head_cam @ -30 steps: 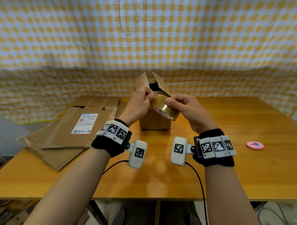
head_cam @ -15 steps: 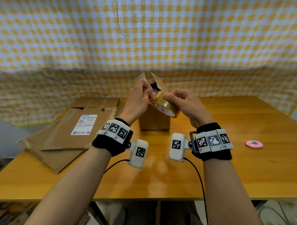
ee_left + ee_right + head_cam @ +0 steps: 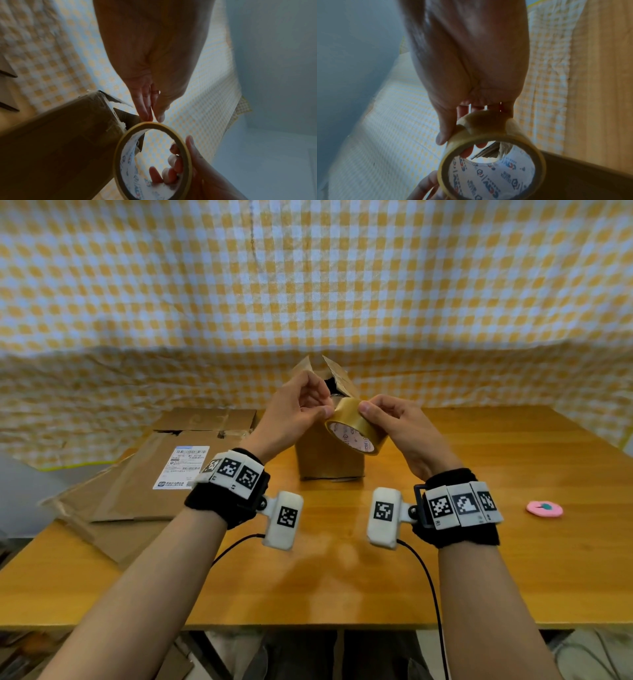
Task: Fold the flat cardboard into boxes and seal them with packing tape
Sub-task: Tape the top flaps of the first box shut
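From the head view, a roll of packing tape (image 3: 356,429) is held in the air above the wooden table (image 3: 513,559), just in front of a small upright cardboard box (image 3: 329,453) whose top flaps stand open. The roll is amber-brown and glossy, with a white printed core turned toward the camera. The right hand (image 3: 400,433) curls round it — thumb on the outer face, fingers behind. The left hand (image 3: 294,414) brings thumb and fingertips together at the roll's upper edge; whether they pinch a tape end cannot be told. Flat cardboard sheets (image 3: 137,474), one bearing a white shipping label, lie at the table's left; a small pink disc (image 3: 544,508) lies well apart at the right. A yellow checked cloth (image 3: 308,285) hangs behind.

From the left wrist, the left hand's fingertips (image 3: 145,115) touch the roll's (image 3: 152,162) top rim, narrowly together, with the box (image 3: 60,142) beside it.

From the right wrist, the right hand (image 3: 471,74) grips the roll (image 3: 491,155) — its core shows red and blue print.
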### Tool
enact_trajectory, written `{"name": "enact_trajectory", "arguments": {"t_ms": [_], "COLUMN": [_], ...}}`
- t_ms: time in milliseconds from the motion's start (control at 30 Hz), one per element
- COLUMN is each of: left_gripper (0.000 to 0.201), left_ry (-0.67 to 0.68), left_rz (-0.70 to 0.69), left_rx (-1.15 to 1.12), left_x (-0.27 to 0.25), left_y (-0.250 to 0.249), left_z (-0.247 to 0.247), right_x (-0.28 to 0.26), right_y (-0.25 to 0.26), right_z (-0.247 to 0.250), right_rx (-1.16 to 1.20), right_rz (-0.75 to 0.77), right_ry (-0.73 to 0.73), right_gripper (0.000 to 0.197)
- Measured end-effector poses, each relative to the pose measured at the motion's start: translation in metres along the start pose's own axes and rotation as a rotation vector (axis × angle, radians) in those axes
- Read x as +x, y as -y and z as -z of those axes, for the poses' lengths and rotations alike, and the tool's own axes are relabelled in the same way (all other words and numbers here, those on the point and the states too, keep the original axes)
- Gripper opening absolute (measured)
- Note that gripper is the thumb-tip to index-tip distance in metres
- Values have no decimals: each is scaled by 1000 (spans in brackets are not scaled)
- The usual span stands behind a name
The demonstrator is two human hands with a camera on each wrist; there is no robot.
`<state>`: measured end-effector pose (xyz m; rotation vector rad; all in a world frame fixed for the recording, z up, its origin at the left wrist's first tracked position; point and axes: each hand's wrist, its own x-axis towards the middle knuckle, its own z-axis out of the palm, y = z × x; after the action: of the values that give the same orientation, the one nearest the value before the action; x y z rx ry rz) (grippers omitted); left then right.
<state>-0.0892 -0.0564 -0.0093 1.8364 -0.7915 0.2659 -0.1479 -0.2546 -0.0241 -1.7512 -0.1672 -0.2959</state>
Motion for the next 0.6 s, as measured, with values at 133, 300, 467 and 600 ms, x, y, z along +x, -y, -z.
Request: {"name": "enact_trajectory", "arguments": {"t_ms": [133, 300, 467, 600], "left_gripper": [23, 32, 54, 64], "left_ry": [81, 161, 119, 71], "left_rz": [12, 35, 29, 90], "left_rx": [-12, -74, -79, -79], "left_x": [-2, -3, -6, -4], "left_y": [0, 2, 5, 13], "left_z": [1, 7, 6, 4], "right_x": [-1, 0, 2, 0], "right_y": [-1, -8, -14, -17], "right_z": [2, 2, 4, 2], "right_rx": [8, 44, 82, 105], "right_rz": [20, 23, 0, 10], "right_ry": [-4, -1, 23, 20], "right_gripper": [21, 24, 26, 26]}}
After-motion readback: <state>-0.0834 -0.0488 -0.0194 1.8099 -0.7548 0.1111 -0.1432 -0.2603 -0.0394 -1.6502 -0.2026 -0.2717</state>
